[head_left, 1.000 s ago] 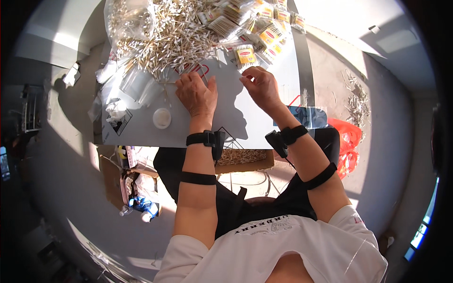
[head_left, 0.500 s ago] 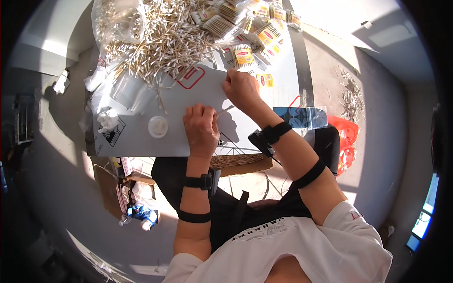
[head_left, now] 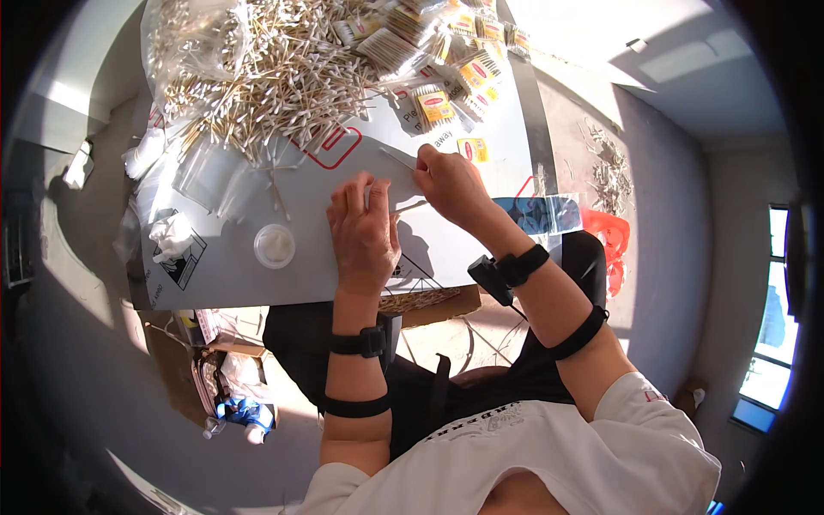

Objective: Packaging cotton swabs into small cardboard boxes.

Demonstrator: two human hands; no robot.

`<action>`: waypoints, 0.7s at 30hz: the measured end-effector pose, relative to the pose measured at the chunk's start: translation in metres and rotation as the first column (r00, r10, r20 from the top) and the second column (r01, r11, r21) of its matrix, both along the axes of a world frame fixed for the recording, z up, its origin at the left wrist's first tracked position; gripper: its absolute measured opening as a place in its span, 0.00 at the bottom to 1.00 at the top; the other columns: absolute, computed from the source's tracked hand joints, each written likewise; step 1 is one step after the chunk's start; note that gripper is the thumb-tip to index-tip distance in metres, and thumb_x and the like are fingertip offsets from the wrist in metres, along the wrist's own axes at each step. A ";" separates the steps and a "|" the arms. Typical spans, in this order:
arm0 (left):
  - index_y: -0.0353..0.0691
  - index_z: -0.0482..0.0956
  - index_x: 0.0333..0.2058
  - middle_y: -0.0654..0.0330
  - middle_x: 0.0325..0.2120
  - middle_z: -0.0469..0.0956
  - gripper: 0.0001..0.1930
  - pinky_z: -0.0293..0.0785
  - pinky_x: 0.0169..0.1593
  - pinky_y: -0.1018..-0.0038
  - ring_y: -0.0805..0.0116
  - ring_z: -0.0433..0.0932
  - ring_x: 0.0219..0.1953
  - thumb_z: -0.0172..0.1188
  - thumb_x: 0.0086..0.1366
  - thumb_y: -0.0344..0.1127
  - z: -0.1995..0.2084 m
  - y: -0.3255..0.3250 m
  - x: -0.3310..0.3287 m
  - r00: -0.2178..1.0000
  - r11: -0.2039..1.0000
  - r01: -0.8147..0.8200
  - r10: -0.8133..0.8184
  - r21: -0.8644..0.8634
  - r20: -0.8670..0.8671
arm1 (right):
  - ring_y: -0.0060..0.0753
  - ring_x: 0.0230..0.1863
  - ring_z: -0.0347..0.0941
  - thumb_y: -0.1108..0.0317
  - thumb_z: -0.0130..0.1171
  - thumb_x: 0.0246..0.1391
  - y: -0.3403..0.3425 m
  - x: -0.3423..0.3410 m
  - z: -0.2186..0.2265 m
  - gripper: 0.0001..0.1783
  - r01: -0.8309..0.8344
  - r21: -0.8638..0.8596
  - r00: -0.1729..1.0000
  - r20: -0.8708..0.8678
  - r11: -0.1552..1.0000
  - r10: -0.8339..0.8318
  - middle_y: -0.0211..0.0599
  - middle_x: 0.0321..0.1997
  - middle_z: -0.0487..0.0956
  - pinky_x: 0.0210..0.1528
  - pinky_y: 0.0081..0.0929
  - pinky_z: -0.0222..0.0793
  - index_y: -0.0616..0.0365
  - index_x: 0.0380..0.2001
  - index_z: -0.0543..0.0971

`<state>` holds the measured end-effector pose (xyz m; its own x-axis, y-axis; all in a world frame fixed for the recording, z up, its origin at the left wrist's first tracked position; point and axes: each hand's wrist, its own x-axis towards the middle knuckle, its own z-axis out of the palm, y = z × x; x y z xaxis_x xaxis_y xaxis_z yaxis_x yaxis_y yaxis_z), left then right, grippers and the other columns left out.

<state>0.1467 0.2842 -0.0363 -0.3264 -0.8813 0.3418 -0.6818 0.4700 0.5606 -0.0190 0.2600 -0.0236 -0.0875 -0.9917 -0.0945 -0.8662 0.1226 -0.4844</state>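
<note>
My left hand [head_left: 365, 225] is over the grey table top with curled fingers, closed on a cotton swab [head_left: 410, 207] whose stick juts out to the right. My right hand [head_left: 452, 183] is closed just beyond and to the right of it. A second thin swab [head_left: 396, 160] reaches out leftward from its pinched fingers, which are partly hidden. A small round white tub [head_left: 275, 246] stands left of my left hand. A yellow label card [head_left: 472, 150] lies just beyond my right hand. Farther off is a large heap of loose cotton swabs [head_left: 283, 77].
Several bundled swab packs [head_left: 432, 106] with yellow labels are at the far right of the table [head_left: 240, 287]. Clear plastic sleeves [head_left: 206, 174] and a crumpled white tissue [head_left: 173, 236] are at left. A blue film pouch [head_left: 539, 215] lies at the right edge, beside a red bag [head_left: 611, 245].
The whole view has shifted, so the table appears farther left. My left fingers have lifted and spread slightly. A thin swab now sticks out to the left of my right hand.
</note>
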 end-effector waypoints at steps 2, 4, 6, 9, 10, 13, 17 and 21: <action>0.44 0.71 0.55 0.54 0.56 0.68 0.27 0.60 0.60 0.55 0.54 0.66 0.59 0.65 0.54 0.29 0.000 0.001 -0.002 0.999 0.999 -0.030 0.031 -0.038 0.031 | 0.53 0.34 0.78 0.66 0.57 0.53 0.006 -0.004 0.004 0.07 -0.067 0.064 0.996 0.070 0.996 0.063 0.51 0.28 0.80 0.36 0.47 0.72 0.59 0.29 0.77; 0.44 0.56 0.67 0.56 0.69 0.50 0.39 0.47 0.68 0.52 0.58 0.51 0.71 0.63 0.58 0.38 -0.012 0.006 -0.003 0.970 0.996 0.094 -0.092 0.004 0.224 | 0.51 0.27 0.76 0.70 0.61 0.50 0.003 -0.006 0.007 0.05 -0.204 -0.088 0.972 0.104 0.975 0.213 0.46 0.21 0.77 0.31 0.39 0.70 0.60 0.27 0.75; 0.44 0.54 0.68 0.57 0.70 0.49 0.40 0.41 0.71 0.53 0.60 0.47 0.72 0.62 0.60 0.45 -0.018 0.008 -0.008 0.960 0.992 0.106 -0.120 0.068 0.253 | 0.49 0.31 0.77 0.70 0.63 0.49 -0.020 -0.003 0.011 0.08 -0.111 -0.305 0.987 0.076 0.946 0.141 0.44 0.27 0.79 0.33 0.38 0.72 0.60 0.32 0.77; 0.40 0.58 0.66 0.58 0.68 0.55 0.40 0.39 0.71 0.50 0.63 0.51 0.71 0.62 0.58 0.51 -0.017 0.008 -0.008 0.961 0.993 0.096 -0.110 0.069 0.254 | 0.51 0.40 0.77 0.67 0.66 0.47 -0.061 0.014 0.019 0.14 -0.150 -0.450 0.987 -0.122 0.880 0.106 0.42 0.41 0.78 0.39 0.41 0.73 0.57 0.37 0.78; 0.40 0.58 0.66 0.58 0.68 0.55 0.40 0.39 0.71 0.50 0.63 0.51 0.71 0.62 0.58 0.51 -0.015 0.008 -0.009 0.961 0.993 0.095 -0.109 0.068 0.253 | 0.51 0.40 0.77 0.67 0.66 0.47 -0.073 0.015 0.018 0.14 -0.152 -0.451 0.987 -0.124 0.880 0.107 0.42 0.41 0.78 0.39 0.41 0.73 0.57 0.37 0.78; 0.43 0.54 0.67 0.59 0.69 0.53 0.42 0.40 0.71 0.51 0.62 0.50 0.71 0.63 0.58 0.48 -0.012 0.009 -0.012 0.961 0.988 0.097 -0.124 0.118 0.247 | 0.52 0.37 0.78 0.66 0.66 0.46 -0.103 0.014 0.016 0.10 -0.267 -0.208 0.913 -0.367 0.941 0.178 0.43 0.32 0.81 0.37 0.44 0.73 0.55 0.33 0.81; 0.41 0.56 0.66 0.57 0.68 0.55 0.43 0.41 0.71 0.50 0.62 0.51 0.71 0.64 0.57 0.51 -0.013 0.009 -0.010 0.955 0.992 0.085 -0.107 0.089 0.276 | 0.53 0.33 0.78 0.68 0.54 0.47 -0.096 0.005 0.022 0.07 -0.093 -0.311 0.983 -0.177 0.946 0.039 0.48 0.26 0.80 0.37 0.45 0.75 0.54 0.23 0.81; 0.41 0.54 0.67 0.57 0.69 0.54 0.45 0.43 0.70 0.51 0.63 0.51 0.71 0.66 0.56 0.51 -0.015 0.008 -0.008 0.965 0.992 0.034 -0.064 0.121 0.253 | 0.34 0.23 0.77 0.67 0.62 0.49 -0.061 -0.023 0.035 0.09 -0.022 -0.163 0.998 -0.054 0.986 0.013 0.42 0.19 0.79 0.29 0.30 0.71 0.63 0.24 0.81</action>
<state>0.1389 0.2922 -0.0514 -0.4336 -0.8904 0.1387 -0.7873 0.4492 0.4224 -0.0416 0.1993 0.0115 -0.0705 -0.9948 0.0730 -0.8922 0.0302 -0.4505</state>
